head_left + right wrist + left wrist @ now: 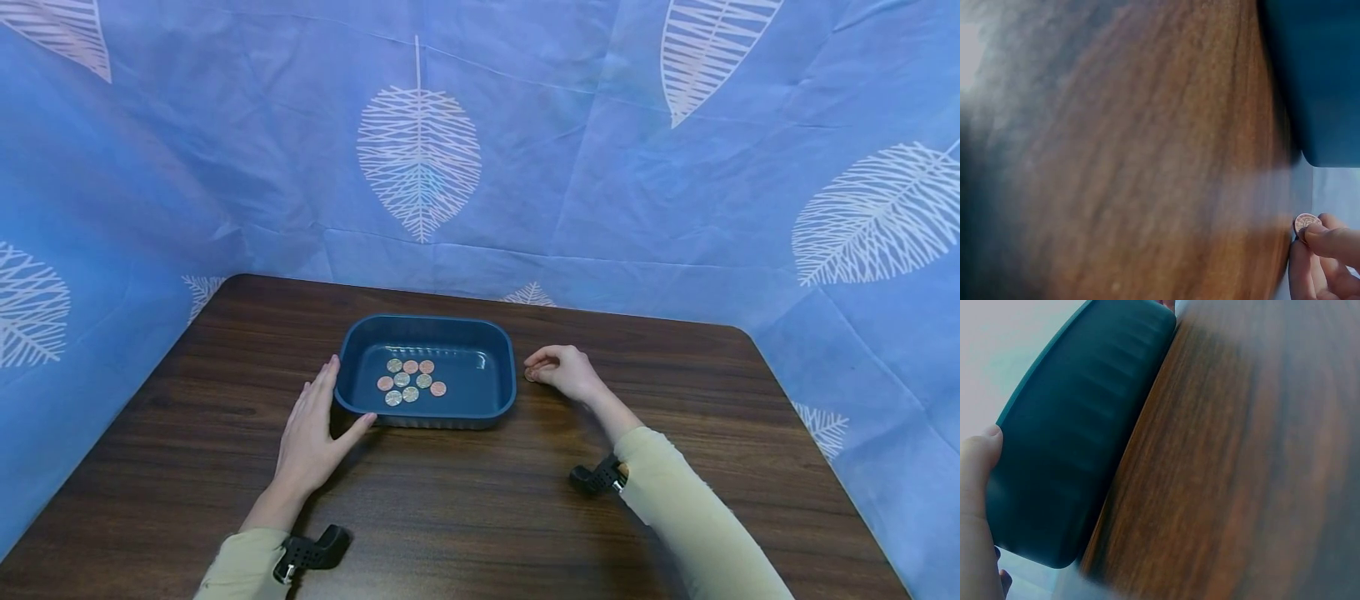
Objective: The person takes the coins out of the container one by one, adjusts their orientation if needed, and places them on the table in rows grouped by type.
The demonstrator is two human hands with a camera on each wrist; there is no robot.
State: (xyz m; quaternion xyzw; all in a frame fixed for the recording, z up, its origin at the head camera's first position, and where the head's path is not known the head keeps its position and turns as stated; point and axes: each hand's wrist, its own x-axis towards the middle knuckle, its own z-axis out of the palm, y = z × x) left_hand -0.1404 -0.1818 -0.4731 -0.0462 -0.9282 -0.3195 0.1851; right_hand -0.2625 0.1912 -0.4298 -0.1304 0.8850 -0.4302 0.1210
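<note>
A blue rectangular tray (495, 417) stands on the table with several coins (410, 394) lying flat inside, some copper-coloured and some silvery. The left hand (309, 442) lies at the tray's near left corner, fingers stretched along the left side. Its thumb (982, 450) touches the near rim in the left wrist view. To the right of the tray, the right hand (570, 372) pinches a copper-coloured coin (1305, 222) between thumb and fingers, low over the tabletop. That coin is partly covered by the thumb in the right wrist view.
The dark wood-grain table (450, 517) has rounded far corners. Behind it and at the sides hangs a blue cloth (540, 167) with white leaf prints. A black wrist camera (311, 552) is worn on the left wrist, another camera (596, 477) on the right.
</note>
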